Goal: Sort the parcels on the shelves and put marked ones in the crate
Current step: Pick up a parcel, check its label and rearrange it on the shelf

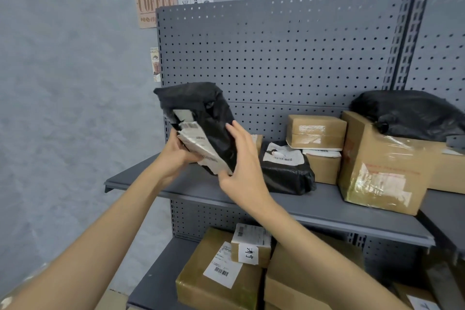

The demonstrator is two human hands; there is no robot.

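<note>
1. Centrally, a black poly-bag parcel [201,118] is held upright above the left end of the upper shelf [327,211], clear of its surface.
2. Left hand [180,152] grips the parcel's lower left edge. Its fingers curl behind the bag and the crumpled white label [198,145], so the fingertips are hidden.
3. Right hand [240,161] lies against the parcel's right side, fingers straight and close together, thumb at the bottom corner. Whether the palm touches the bag cannot be told.
4. Label print is blurred; only barcode stripes can be made out, no marking readable.
5. On the upper shelf, right of the held parcel: a second black bag [286,171] with a white label, partly hidden by the right hand; a small carton [315,131] stacked on another; a large taped carton [382,166]; and a black sack [407,113] on top, cut off by the frame edge.
6. Lower shelf: brown boxes [216,274] with labels, one small box [250,244] bearing handwritten characters; the right-hand boxes are hidden behind the forearm.
7. No crate can be made out in this view.
</note>
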